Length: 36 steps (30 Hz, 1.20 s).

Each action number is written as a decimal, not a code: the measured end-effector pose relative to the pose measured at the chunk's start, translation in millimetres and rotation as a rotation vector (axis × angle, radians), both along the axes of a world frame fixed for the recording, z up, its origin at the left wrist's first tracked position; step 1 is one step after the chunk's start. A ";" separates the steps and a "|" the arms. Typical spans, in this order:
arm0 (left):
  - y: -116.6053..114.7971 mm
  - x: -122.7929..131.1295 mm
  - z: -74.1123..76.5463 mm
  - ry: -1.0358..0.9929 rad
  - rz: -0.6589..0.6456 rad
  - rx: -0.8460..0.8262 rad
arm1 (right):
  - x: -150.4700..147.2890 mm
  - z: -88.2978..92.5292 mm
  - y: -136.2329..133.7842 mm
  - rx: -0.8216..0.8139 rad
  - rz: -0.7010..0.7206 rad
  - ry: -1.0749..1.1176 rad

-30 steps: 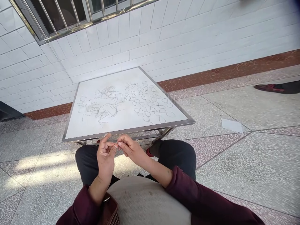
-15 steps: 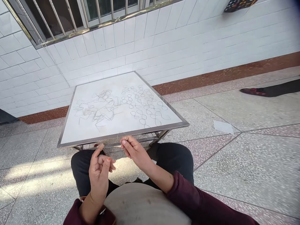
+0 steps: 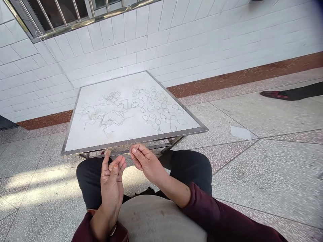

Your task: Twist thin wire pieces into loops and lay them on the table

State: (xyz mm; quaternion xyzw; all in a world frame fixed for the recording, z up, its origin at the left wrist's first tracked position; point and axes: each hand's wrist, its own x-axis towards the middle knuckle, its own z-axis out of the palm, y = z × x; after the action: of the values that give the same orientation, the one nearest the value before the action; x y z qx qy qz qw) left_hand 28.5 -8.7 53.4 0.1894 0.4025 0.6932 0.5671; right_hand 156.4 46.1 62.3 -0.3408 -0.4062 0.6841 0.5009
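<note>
My right hand (image 3: 146,163) pinches a thin wire between thumb and fingertips; its curved loop (image 3: 131,139) rises just above them, in front of the table's near edge. Beside it on the left, my left hand (image 3: 112,181) is raised with the forefinger stretched up and the thumb apart from it; nothing shows in it. A tan wrap covers that forefinger's tip. On the white-topped table (image 3: 121,136), a loose tangle of bent wires (image 3: 108,114) lies at the left. Several wires twisted into rounded loops (image 3: 161,111) are spread at the right.
The table's metal rim (image 3: 136,139) runs close in front of my knees. Behind stands a white tiled wall (image 3: 202,43) with a barred window (image 3: 63,16). On the floor at right lie a white sheet (image 3: 240,133) and, farther back, a person's shoe (image 3: 274,95).
My left hand has shifted right, closer to my right hand, its fingers drawn closer together. The wire loop stands higher above my right fingertips. The view has tilted slightly downward.
</note>
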 end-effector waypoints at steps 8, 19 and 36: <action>-0.5 6.7 -2.8 -0.110 -0.039 -0.088 | -3.7 3.6 -3.8 -0.042 -0.021 0.093; 8.5 -3.4 -8.4 0.096 -0.015 -0.009 | -0.4 3.3 -8.4 -0.002 0.129 -0.015; -9.8 -29.8 23.2 0.985 -0.391 0.073 | 10.5 15.3 -12.8 0.285 0.271 -0.429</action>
State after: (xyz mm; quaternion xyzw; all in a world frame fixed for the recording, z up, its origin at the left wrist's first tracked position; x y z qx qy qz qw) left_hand -1.3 -18.4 76.6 0.5839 0.5539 0.4168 0.4226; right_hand 166.9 33.3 77.7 -0.3466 -0.6368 0.5930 0.3503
